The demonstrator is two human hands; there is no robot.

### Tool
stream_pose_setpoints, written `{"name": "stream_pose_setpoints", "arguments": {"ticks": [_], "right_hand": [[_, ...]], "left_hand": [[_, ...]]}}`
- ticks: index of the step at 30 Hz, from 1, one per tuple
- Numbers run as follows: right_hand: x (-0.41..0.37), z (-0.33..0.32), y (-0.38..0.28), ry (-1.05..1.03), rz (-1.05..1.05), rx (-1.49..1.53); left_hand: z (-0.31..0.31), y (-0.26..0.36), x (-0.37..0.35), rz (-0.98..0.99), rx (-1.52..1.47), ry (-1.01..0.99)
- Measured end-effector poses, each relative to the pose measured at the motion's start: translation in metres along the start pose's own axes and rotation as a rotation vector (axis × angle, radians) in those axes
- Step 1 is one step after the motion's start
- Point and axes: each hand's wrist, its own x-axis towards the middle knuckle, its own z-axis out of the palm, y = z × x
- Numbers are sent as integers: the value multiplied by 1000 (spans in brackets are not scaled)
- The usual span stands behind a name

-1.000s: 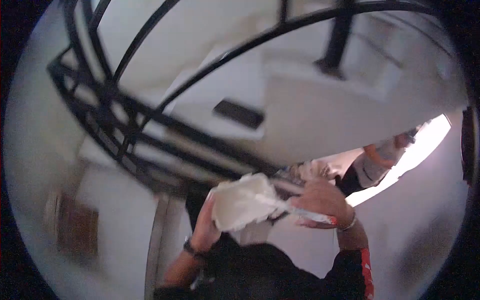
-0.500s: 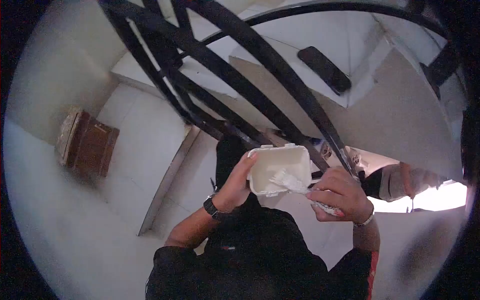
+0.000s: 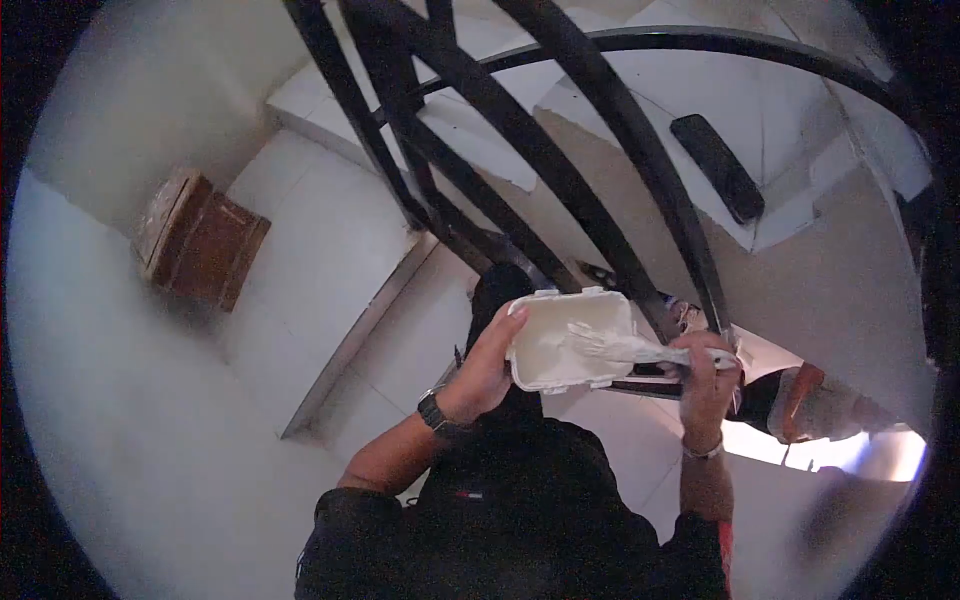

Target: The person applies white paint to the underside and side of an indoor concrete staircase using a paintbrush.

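A white plastic container (image 3: pixel 548 378) is in my left hand (image 3: pixel 482 372), thumb over its left rim and fingers around its side. Its opening faces up at me, and pale paint coats the inside. My right hand (image 3: pixel 707 378) grips a paintbrush (image 3: pixel 650 353) by the handle, right of the container. White paint covers the bristles, which lie over the container's inside near its right wall. The handle crosses the right rim, its end with a hole showing past my fingers.
Black metal railing bars (image 3: pixel 520 120) slant down close beyond the container. A dark oblong object (image 3: pixel 718 168) lies on a white step at upper right. A brown pedestal-like piece (image 3: pixel 210 245) stands at left. Another person's arm (image 3: pixel 800 400) shows at lower right.
The paintbrush has swung from a tilt to nearly level, and my right hand has shifted right and turned around its handle. The whole view has shifted slightly.
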Motion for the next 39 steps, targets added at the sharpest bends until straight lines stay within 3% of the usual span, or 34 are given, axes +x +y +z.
{"name": "stream_pose_setpoints", "arguments": {"ticks": [5, 9, 13, 17, 20, 22, 24, 26, 28, 30, 33, 39], "right_hand": [[-24, 18, 28, 294, 246, 483], [-41, 21, 35, 396, 378, 763], [-62, 27, 18, 523, 351, 908], [-76, 16, -8, 605, 170, 1033], [-75, 36, -60, 641, -18, 926], [-72, 30, -102, 773, -142, 912], [-73, 8, -135, 810, -466, 938], [-63, -50, -133, 955, -617, 901], [-55, -78, -166, 853, -851, 701], [-35, -118, -191, 1183, -869, 135], [-28, -151, -226, 1327, -908, 22], [-10, -132, -262, 1289, -1133, -395]], "left_hand": [[-6, 8, -3, -2, 20, -43], [-3, 10, -4, -39, 2, -101], [13, 20, -8, -57, -36, -193], [48, 44, -7, -144, -71, -364], [56, 83, -19, -243, -101, -452], [74, 102, -30, -223, -42, -448], [81, 113, -40, -216, 24, -472], [81, 88, -35, -249, 74, -472], [86, 93, -40, -275, 101, -491], [102, 97, -46, -271, 65, -436], [117, 101, -59, -208, 175, -401], [92, 83, -51, -189, 151, -306]]}}
